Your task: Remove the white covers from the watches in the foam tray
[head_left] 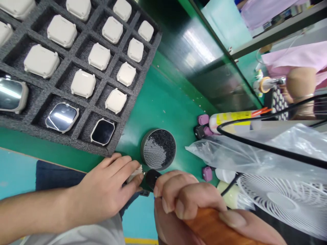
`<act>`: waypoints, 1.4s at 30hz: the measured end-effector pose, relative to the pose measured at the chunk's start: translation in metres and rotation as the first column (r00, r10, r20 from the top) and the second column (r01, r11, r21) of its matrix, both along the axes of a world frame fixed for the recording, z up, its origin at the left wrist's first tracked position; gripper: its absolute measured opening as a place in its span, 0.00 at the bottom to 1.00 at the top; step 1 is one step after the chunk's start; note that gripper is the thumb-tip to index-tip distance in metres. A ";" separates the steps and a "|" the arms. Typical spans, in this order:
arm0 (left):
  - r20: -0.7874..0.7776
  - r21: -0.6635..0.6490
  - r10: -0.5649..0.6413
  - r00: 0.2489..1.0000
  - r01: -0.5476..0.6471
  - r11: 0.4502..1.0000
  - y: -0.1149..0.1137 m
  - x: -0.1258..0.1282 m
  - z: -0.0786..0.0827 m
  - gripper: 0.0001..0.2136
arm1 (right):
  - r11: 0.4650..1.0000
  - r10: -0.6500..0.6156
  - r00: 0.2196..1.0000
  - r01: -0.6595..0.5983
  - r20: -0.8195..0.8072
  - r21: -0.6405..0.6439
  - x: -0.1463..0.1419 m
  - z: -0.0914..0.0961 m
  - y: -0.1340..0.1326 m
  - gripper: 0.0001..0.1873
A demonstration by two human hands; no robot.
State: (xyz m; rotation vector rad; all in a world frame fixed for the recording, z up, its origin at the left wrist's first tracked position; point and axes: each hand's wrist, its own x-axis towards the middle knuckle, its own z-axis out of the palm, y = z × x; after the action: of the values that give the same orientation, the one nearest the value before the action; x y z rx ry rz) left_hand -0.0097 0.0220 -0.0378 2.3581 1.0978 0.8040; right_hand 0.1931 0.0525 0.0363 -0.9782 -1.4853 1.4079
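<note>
pinching a small cream watch case (135, 173) in our left hand (104, 189), we grip an orange-handled tool (206, 226) in our closed right hand (178, 200), its black tip just beside the case, near a round bristle-filled tin (158, 149).

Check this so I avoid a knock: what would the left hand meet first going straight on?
Likely the round metal tin of black bristles just ahead of the left hand, though depth is unclear.

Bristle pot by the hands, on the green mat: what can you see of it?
The squat round dark-grey metal-looking cup is packed with upright black bristles, paler and silvery in a patch toward its lower left. It stands on the green mat, beside the grey foam tray, just beyond the left hand and right hand, neither touching it.
</note>
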 end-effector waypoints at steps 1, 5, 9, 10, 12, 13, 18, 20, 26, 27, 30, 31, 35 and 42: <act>-0.001 0.001 0.001 1.000 -0.001 1.000 0.000 0.000 0.000 0.12 | 0.999 -0.044 0.999 0.044 0.012 0.020 -0.005 0.000 0.000 0.23; -0.013 -0.008 -0.002 1.000 0.002 1.000 -0.002 0.001 0.000 0.11 | 0.937 -0.212 0.972 0.230 -0.098 0.261 -0.025 -0.001 -0.007 0.16; -0.045 0.037 0.054 0.998 -0.052 0.998 -0.002 0.001 0.002 0.14 | 0.857 -0.443 0.884 0.467 -0.150 0.218 -0.028 0.009 -0.009 0.18; -0.051 0.049 0.048 0.998 -0.045 0.998 -0.002 0.001 0.002 0.15 | 0.835 -0.486 0.862 0.507 -0.147 0.214 -0.025 0.012 -0.008 0.21; -0.057 0.061 -0.016 0.998 0.019 0.998 -0.003 -0.001 0.002 0.15 | 0.802 -0.527 0.836 0.548 -0.152 0.236 -0.020 0.014 -0.004 0.24; -0.055 0.060 -0.054 0.997 0.057 0.997 -0.003 -0.001 0.001 0.16 | 0.803 -0.523 0.839 0.544 -0.150 0.243 -0.018 0.014 -0.002 0.24; -0.039 0.068 0.005 0.999 -0.002 0.998 -0.005 0.001 -0.004 0.14 | 0.846 -0.481 0.859 0.508 -0.177 0.164 -0.014 0.002 0.003 0.27; -0.036 0.084 0.036 0.999 -0.033 0.996 -0.005 0.003 -0.003 0.13 | 0.849 -0.478 0.855 0.508 -0.199 0.143 -0.015 -0.001 0.003 0.27; -0.007 -0.008 -0.071 0.997 0.071 0.997 -0.005 -0.004 -0.001 0.16 | 0.876 -0.415 0.887 0.449 -0.202 0.176 -0.013 -0.003 0.004 0.26; 0.004 -0.012 -0.079 0.997 0.079 0.997 -0.004 -0.005 -0.001 0.17 | 0.875 -0.417 0.887 0.451 -0.199 0.177 -0.013 -0.003 0.005 0.26; 0.027 0.002 -0.049 0.998 0.049 0.999 -0.005 -0.005 -0.004 0.16 | 0.864 -0.449 0.875 0.477 -0.182 0.160 -0.014 -0.003 0.006 0.27; 0.027 0.012 -0.029 0.999 0.029 1.000 -0.005 -0.005 -0.005 0.15 | 0.858 -0.462 0.868 0.489 -0.182 0.157 -0.015 -0.001 0.006 0.26; 0.019 0.071 0.012 1.000 -0.014 0.997 -0.006 -0.002 -0.008 0.15 | 0.854 -0.474 0.867 0.495 -0.155 0.160 -0.018 0.008 -0.001 0.25; 0.012 0.063 0.008 1.000 -0.009 0.998 -0.005 0.000 -0.008 0.14 | 0.855 -0.404 0.898 0.438 -0.173 0.279 -0.024 0.010 -0.013 0.17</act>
State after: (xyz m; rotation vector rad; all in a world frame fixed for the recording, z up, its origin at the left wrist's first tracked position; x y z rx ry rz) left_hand -0.0099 0.0167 -0.0456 2.3987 1.0931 0.8664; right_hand 0.1688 0.0400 0.0460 -0.9391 -1.2642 0.8630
